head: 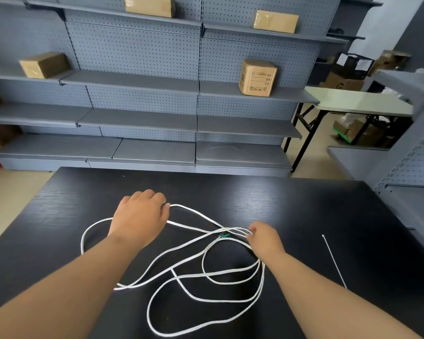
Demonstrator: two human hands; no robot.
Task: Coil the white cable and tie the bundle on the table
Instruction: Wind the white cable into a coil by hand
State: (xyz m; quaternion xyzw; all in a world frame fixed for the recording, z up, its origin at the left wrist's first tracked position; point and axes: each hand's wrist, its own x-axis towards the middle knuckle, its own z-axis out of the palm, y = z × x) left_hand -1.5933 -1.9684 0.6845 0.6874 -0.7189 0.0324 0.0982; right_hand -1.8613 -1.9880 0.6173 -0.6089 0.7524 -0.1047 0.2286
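Note:
A white cable (194,275) lies in loose, tangled loops on the dark table (328,216). A small green piece (224,235) sits on it near the middle. My left hand (140,216) lies over a far loop, its fingers curled down around a strand at the top. My right hand (264,238) pinches several strands beside the green piece. A thin white zip tie (334,261) lies straight on the table, apart from the cable, to the right of my right arm.
Grey pegboard shelving (137,113) stands behind the table, with cardboard boxes (257,77) on several shelves. A pale folding table (357,101) with boxes beneath it is at the back right. Another grey shelf unit (411,172) borders the table's right side.

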